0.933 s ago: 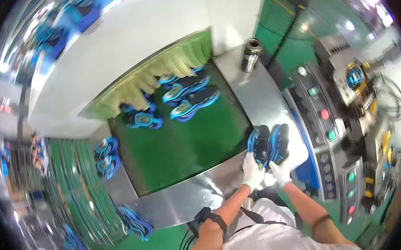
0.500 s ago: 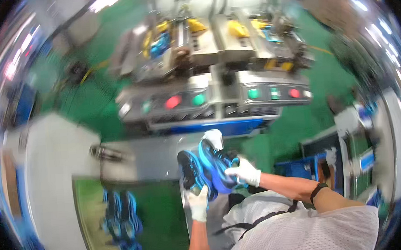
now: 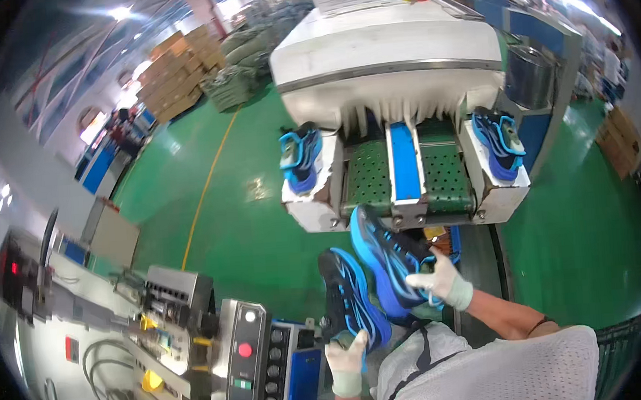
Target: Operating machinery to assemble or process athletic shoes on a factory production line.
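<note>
Left hand [image 3: 345,360]: wearing a white glove, gripping the heel end of a black-and-blue shoe [image 3: 353,302], thumb lying along its side.
Right hand [image 3: 443,280]: also gloved, gripping the heel of a second shoe [image 3: 386,262], some fingers hiding behind it.
Shoes' place: hanging side by side in the air, toes pointing toward the green belt [image 3: 367,171].
Handling: probably feeling light, soft above, springy below; heels likely offering firm hold.
Surfaces: dark uppers meeting thick, curving blue soles; round holes dotting the belt.
</note>
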A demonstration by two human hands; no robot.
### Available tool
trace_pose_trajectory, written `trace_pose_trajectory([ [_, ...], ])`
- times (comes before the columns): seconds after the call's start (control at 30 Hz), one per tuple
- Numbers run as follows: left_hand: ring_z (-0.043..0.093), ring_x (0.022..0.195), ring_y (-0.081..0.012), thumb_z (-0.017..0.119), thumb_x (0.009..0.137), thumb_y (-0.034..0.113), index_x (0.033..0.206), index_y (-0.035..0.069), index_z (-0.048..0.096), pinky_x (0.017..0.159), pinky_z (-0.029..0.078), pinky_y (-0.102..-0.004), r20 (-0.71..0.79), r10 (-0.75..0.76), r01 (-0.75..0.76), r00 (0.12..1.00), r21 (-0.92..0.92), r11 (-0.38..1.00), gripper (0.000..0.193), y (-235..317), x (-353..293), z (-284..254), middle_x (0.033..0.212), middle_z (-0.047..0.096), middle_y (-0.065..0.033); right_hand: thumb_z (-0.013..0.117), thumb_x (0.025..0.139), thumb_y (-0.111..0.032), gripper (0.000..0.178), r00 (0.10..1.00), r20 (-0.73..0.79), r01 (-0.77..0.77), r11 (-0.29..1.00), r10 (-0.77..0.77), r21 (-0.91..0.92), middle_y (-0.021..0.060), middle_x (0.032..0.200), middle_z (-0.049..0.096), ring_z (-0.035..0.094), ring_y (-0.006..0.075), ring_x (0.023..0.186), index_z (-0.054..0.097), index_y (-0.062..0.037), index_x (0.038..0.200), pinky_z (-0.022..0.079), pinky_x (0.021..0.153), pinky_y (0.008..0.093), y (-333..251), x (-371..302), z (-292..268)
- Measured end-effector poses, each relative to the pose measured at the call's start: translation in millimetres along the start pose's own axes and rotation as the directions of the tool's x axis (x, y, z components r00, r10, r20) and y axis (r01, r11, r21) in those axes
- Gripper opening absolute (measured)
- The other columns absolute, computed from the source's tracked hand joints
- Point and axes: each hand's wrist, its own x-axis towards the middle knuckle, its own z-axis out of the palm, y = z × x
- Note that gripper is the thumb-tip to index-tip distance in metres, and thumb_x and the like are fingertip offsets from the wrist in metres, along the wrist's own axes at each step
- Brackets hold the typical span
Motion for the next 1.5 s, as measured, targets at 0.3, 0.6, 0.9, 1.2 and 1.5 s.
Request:
trace_pose_trajectory([
  [0.3,0.058,0.126,-0.0359,0.080,0.081,0.013,0.147,-0.005,0.041,0.109,0.043,-0.0391,0.230,0.397,-0.453,0.889,0.306,0.838,0.079,42,333,233,0.138,0.057,-0.0272,0.073,0.080,-0.026,0.092,0.845,-0.533,-0.268,0.843,-0.026,-0.466,0.0312,0.134,0.056,0.059,0.0410,0.122,0.025,0.0022,0.154,0.045,0.107,0.0425,-49,211,-151],
  [0.6,0.044,0.140,-0.0398,0.080,0.085,0.028,0.154,-0.007,0.025,0.118,0.033,-0.0385,0.309,0.384,-0.470,0.870,0.285,0.835,0.095,42,468,322,0.151,0.041,-0.0320,0.076,0.081,-0.026,0.079,0.757,-0.628,-0.301,0.759,-0.178,-0.578,0.0356,0.140,0.048,0.049,0.0435,0.133,0.038,0.0121,0.138,0.043,0.111,0.0442,-36,382,-190],
  [0.9,0.044,0.141,-0.0309,0.067,0.086,-0.006,0.154,-0.003,0.026,0.117,0.037,-0.0454,-0.080,0.677,-0.638,0.732,0.268,0.721,0.080,61,304,94,0.153,0.041,-0.0203,0.065,0.072,-0.008,0.089,0.370,-0.570,0.164,0.656,-0.733,-0.737,0.0225,0.161,0.031,0.025,0.0338,0.153,0.031,0.0057,0.154,0.016,0.125,0.0458,-112,93,-172],
  [1.2,0.050,0.132,-0.0227,0.091,0.076,0.016,0.146,-0.003,0.044,0.114,0.037,-0.0372,0.177,0.523,-0.530,0.834,-0.013,0.848,0.087,28,441,95,0.144,0.052,-0.0131,0.075,0.085,-0.006,0.075,0.666,-0.610,0.240,0.897,-0.430,-0.371,0.0133,0.141,0.056,0.056,0.0188,0.124,0.039,0.0040,0.150,0.042,0.109,0.0333,-40,122,-232],
  [1.5,0.060,0.112,-0.0208,0.082,0.080,0.002,0.139,-0.006,0.051,0.101,0.048,-0.0370,-0.131,0.381,-0.394,0.916,-0.097,0.914,0.067,63,338,119,0.134,0.058,-0.0139,0.059,0.092,-0.011,0.054,0.508,-0.794,0.404,0.907,-0.333,-0.122,0.0111,0.135,0.056,0.055,0.0199,0.122,0.047,0.0040,0.143,0.043,0.106,0.0353,-61,91,-144],
])
